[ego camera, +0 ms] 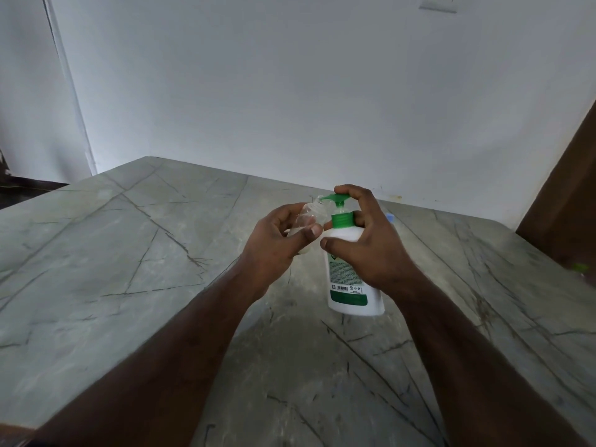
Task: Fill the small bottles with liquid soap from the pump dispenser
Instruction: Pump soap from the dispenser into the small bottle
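Filling step: left hand (277, 240) grips small bottle (308, 217) at spout; right hand (367, 240) grips dispenser (350, 279), finger on pump (337, 198). Next: press down, mouth kept aligned.

Grey-green marbled bench (135, 253), dark veins crossing it. White pump dispenser (350, 285) with green collar stands upright at centre. Small blue object (390, 217) lies just beyond, toward 1 o'clock, mostly hidden.

I see a grey stone-look table (96, 253) crossed by thin dark veins, its far corner pushed toward a plain white wall (322, 91). A pale plate (438, 3) sits high on that wall. Brown wooden furniture (567, 195) leans in at the right edge. At far left, a dark floor (19, 188) shows. Light is soft and even.
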The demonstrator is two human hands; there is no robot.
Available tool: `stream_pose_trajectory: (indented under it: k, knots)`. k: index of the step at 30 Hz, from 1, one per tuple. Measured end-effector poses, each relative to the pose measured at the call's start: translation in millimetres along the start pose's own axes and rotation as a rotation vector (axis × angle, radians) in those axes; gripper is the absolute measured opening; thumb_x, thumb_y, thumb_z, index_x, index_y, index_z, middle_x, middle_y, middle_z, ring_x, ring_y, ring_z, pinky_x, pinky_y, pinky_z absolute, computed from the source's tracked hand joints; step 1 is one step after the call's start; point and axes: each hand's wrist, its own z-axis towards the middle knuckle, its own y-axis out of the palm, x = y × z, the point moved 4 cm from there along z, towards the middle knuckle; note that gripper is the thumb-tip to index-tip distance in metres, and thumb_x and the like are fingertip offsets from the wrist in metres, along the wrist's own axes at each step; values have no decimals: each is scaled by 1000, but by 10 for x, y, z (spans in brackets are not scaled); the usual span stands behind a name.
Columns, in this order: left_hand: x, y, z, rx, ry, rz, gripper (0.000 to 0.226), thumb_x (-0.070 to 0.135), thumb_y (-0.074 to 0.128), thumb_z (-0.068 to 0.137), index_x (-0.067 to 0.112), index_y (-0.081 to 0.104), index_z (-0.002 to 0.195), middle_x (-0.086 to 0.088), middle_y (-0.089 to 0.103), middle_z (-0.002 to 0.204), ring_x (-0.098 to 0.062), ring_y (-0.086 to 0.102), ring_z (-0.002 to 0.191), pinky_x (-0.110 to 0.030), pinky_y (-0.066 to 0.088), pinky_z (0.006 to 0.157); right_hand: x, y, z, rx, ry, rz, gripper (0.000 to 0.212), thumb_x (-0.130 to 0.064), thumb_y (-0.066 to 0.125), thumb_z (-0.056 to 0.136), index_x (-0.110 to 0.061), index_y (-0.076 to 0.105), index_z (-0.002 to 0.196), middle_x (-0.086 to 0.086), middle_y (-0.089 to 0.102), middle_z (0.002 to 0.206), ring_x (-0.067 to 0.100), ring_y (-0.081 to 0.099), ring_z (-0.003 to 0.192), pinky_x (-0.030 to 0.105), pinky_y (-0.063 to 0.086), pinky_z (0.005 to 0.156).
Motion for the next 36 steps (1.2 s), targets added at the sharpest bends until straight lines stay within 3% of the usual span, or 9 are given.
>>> stream_pose_trajectory:
  k: [3, 9, 13, 16, 20, 24, 28, 31, 36]
  knots:
    - [7, 8, -2, -2, -2, 7, 46, 39, 77, 85, 30, 63, 128, 15, 72, 118, -12, 68, 112, -35, 61, 89, 7, -10, 3, 8, 1, 4, 75, -11, 80, 76, -38, 39, 133, -26, 56, 110, -2, 65, 89, 14, 55, 68]
    - [6, -2, -3, 2, -4, -15, 51, 36, 78, 85, 24, 63, 133, 9, 74, 119, -12, 70, 111, -43, 60, 94, 11, 10, 9, -10, -8, 3, 85, -13, 82, 75, -40, 35, 140, -32, 48, 115, -6, 62, 91, 8, 51, 65]
    - [6, -3, 0, 4, -4, -19, 52, 37, 77, 85, 23, 63, 133, 8, 73, 120, -14, 69, 112, -44, 60, 94, 9, 7, 9, -7, -7, 9, 81, -11, 81, 75, -37, 36, 138, -22, 54, 117, 0, 64, 91, 11, 53, 67]
    - [9, 1, -2, 0, -1, -17, 47, 34, 76, 87, 24, 64, 132, 9, 73, 119, -13, 69, 111, -40, 61, 92, 11, -11, 5, 1, 0, 39, 77, -8, 80, 76, -38, 38, 133, -24, 56, 110, -8, 63, 87, 9, 51, 64]
    - [2, 8, -1, -1, 3, -15, 44, 32, 76, 88, 27, 63, 130, 11, 73, 118, -13, 69, 111, -36, 61, 89, 18, -14, 1, 5, -1, 62, 76, -6, 80, 76, -35, 40, 134, -18, 59, 109, -6, 64, 88, 11, 52, 65]
    - [8, 4, -1, -4, 2, -30, 40, 30, 76, 88, 29, 64, 126, 9, 73, 119, -13, 70, 110, -43, 60, 93, 17, -1, 7, 6, -23, 66, 85, -8, 82, 74, -37, 38, 140, -13, 58, 122, 1, 65, 93, 17, 55, 70]
    - [4, -9, -10, -7, 4, -40, 42, 31, 78, 87, 27, 65, 127, 7, 74, 118, -15, 70, 110, -48, 59, 95, 16, 7, 2, 8, -25, 68, 82, -7, 82, 74, -34, 39, 139, -18, 56, 119, -4, 63, 93, 13, 53, 68]
    - [1, -13, -14, -19, 13, -41, 43, 33, 79, 86, 26, 66, 126, 5, 75, 117, -17, 71, 110, -50, 58, 96, 24, 1, 2, 8, -15, 66, 78, -8, 82, 75, -34, 41, 137, -13, 59, 117, 3, 66, 91, 15, 55, 71]
    - [19, 6, -27, -31, 20, -32, 47, 31, 77, 87, 22, 64, 131, 5, 73, 121, -17, 69, 113, -50, 58, 97, 30, -15, 11, 6, -22, 56, 76, -9, 81, 75, -34, 41, 135, -21, 58, 115, 3, 65, 91, 17, 56, 72]
